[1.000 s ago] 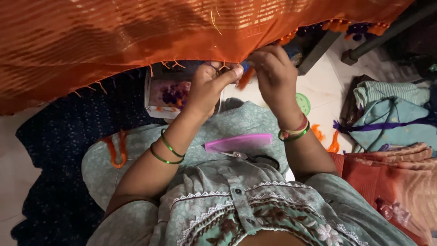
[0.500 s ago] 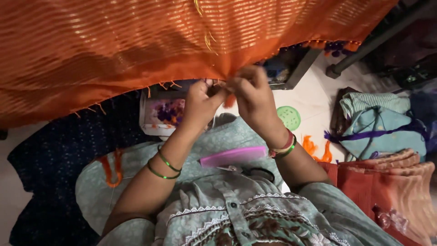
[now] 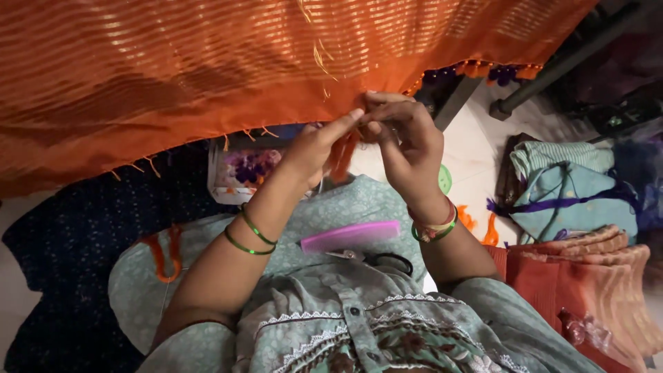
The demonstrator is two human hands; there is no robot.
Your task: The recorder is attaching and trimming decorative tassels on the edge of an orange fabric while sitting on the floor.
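A wide orange striped cloth (image 3: 207,62) hangs across the top of the view, its lower edge fringed with loose threads. My left hand (image 3: 318,148) and my right hand (image 3: 404,141) meet at that edge, near the middle. Both pinch a bunch of orange fringe threads (image 3: 343,153) that hangs down between them. Green bangles circle my left wrist, green and red ones my right. On my lap lie a pink comb (image 3: 351,235) and small black-handled scissors (image 3: 380,260).
A small box of purple and orange bits (image 3: 245,173) sits on dark blue cloth (image 3: 62,276). An orange thread loop (image 3: 164,252) lies on my lap's left. Folded teal and rust cloths (image 3: 573,200) are stacked at right. A dark metal leg (image 3: 545,72) slants at top right.
My hands have drifted along the cloth's edge and come closer together, fingertips now touching around the fringe. The view shifted slightly, and the cloth covers more of the top.
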